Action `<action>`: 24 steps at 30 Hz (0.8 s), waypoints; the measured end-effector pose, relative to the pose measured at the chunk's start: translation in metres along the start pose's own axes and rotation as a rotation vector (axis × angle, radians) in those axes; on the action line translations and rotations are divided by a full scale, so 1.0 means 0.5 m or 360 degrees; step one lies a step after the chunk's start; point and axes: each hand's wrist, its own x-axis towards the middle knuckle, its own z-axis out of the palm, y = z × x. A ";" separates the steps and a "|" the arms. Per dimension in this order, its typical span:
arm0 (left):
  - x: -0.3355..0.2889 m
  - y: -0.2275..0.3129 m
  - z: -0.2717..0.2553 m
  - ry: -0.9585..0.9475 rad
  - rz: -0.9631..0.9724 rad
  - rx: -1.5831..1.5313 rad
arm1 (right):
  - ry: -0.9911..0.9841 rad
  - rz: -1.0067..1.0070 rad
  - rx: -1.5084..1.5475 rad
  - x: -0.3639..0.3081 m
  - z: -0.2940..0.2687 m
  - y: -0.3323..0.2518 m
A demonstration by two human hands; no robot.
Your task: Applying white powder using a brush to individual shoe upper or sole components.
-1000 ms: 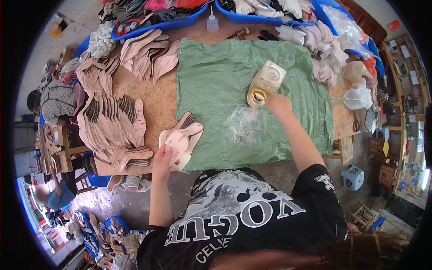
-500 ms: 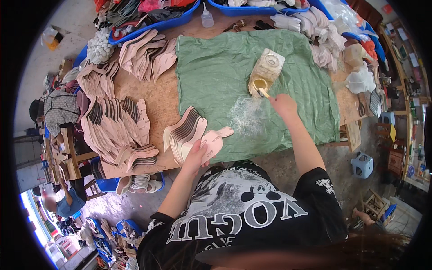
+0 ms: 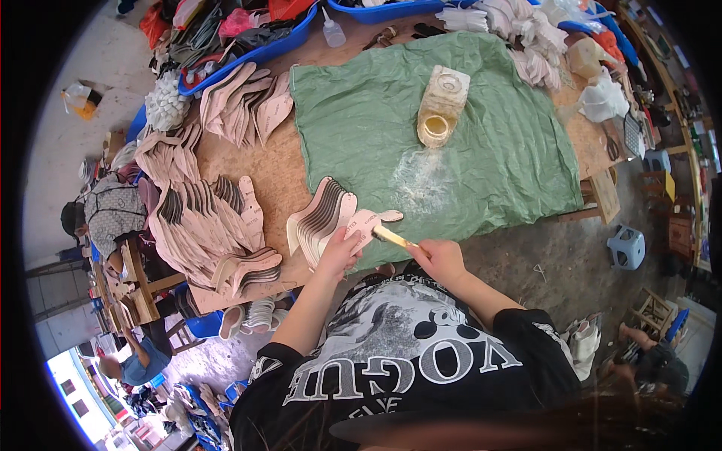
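Observation:
My left hand (image 3: 338,257) is closed on a pink shoe insole (image 3: 365,222), holding it by one side at the near edge of the table. My right hand (image 3: 442,261) grips the light handle of a brush (image 3: 396,238), whose bristle end touches the insole's face. Just left of the held piece stands a fanned stack of insoles (image 3: 322,218). Further off, a dirty cream glue pot (image 3: 451,94) with a round yellowish opening rests on a green plastic sheet (image 3: 511,165). A whitish smear (image 3: 423,183) marks the sheet in front of the pot.
More insole stacks (image 3: 203,218) cover the left of the wooden table (image 3: 297,169). Blue trays (image 3: 259,49) of materials and a squeeze bottle (image 3: 333,31) line the back. White pieces (image 3: 538,45) and scissors (image 3: 611,143) lie right. A blue stool (image 3: 626,244) stands on the floor.
My right hand has drawn the brush out of the glue pot and brought it near and left, onto the insole. My left hand still holds the insole.

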 end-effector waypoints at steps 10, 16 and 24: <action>-0.001 -0.013 -0.011 0.0031 -0.0029 0.0022 | -0.0045 0.0363 -0.0140 -0.005 0.093 0.059; 0.007 -0.023 -0.039 0.0011 -0.0030 -0.0013 | -0.0072 0.0611 -0.0355 -0.008 0.107 0.115; 0.033 -0.028 -0.093 -0.0193 0.0306 0.0754 | -0.0266 0.0475 -0.0406 0.095 0.111 0.111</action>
